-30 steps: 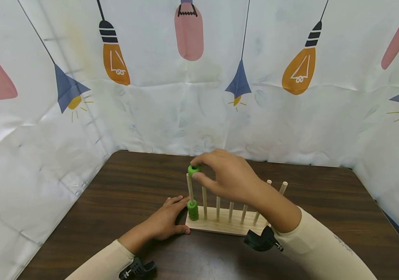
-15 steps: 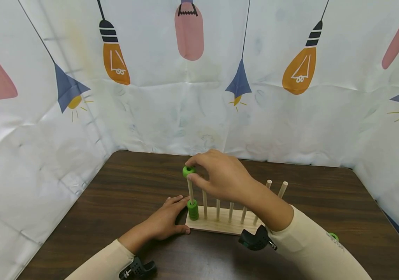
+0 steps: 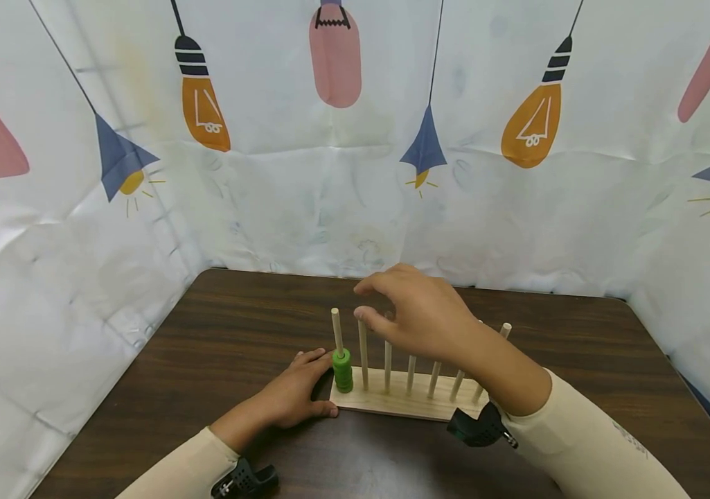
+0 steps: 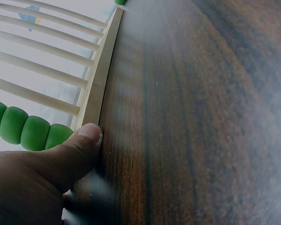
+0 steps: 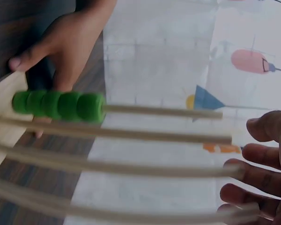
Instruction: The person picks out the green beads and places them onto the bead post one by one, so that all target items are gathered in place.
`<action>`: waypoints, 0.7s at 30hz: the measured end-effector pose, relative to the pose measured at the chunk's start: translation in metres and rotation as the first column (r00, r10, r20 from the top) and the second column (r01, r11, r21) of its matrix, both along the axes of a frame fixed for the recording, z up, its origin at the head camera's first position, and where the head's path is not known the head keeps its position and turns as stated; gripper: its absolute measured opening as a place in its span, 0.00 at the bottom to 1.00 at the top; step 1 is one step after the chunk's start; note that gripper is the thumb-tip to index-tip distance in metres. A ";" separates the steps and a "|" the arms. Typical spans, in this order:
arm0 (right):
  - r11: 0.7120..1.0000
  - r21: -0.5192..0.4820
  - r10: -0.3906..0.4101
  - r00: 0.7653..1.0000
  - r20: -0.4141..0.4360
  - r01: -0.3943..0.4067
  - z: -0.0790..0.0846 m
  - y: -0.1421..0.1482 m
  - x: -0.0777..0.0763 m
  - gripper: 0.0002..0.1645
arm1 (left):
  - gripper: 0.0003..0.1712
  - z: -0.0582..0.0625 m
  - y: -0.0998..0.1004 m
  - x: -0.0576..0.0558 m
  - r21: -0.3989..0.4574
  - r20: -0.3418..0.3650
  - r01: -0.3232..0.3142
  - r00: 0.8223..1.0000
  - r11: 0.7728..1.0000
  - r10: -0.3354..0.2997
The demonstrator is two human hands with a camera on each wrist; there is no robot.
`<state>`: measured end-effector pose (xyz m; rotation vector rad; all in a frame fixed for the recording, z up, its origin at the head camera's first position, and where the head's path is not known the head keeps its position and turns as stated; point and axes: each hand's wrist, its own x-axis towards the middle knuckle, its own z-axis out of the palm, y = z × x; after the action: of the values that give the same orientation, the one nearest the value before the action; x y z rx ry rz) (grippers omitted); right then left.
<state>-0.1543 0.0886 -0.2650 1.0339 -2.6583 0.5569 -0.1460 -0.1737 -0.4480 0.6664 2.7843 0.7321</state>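
Note:
A wooden bead stand point(image 3: 404, 398) has several upright pegs on a flat base. Several green beads point(image 3: 343, 371) are stacked low on its leftmost peg, also plain as a green stack point(image 5: 61, 105) in the right wrist view. My left hand point(image 3: 295, 391) holds the left end of the base, its thumb point(image 4: 86, 136) at the near corner and its fingers around the end towards the far side. Above the pegs, just right of the leftmost one, hovers my right hand point(image 3: 420, 308). Its fingers are loosely bent and apart, with nothing between them.
Dark wood-grain table point(image 3: 236, 305) lies under the stand. Part of another green piece point(image 4: 120, 2) shows beyond the stand's far end in the left wrist view. A white curtain point(image 3: 280, 208) printed with lamps hangs behind the table.
My right hand brought a green bead onto the leftmost peg and let it go; the bead dropped onto the stack. The hand then drew back to the right. My left hand stayed put.

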 end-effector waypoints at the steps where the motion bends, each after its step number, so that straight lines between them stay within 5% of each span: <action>1: 1.000 0.000 -0.005 1.000 -0.004 0.005 0.000 0.004 0.000 0.18 | 0.55 0.000 0.000 0.000 0.001 0.000 -0.004 1.000 1.000 0.004; 21: 0.982 -0.047 -0.180 0.983 0.017 0.181 -0.011 0.099 0.011 0.20 | 0.53 0.001 0.000 0.002 0.002 -0.005 -0.008 1.000 1.000 0.008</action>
<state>-0.1432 0.1873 -0.2763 0.7675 -2.6990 0.5880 -0.1440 -0.1738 -0.4475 0.6582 2.7927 0.7352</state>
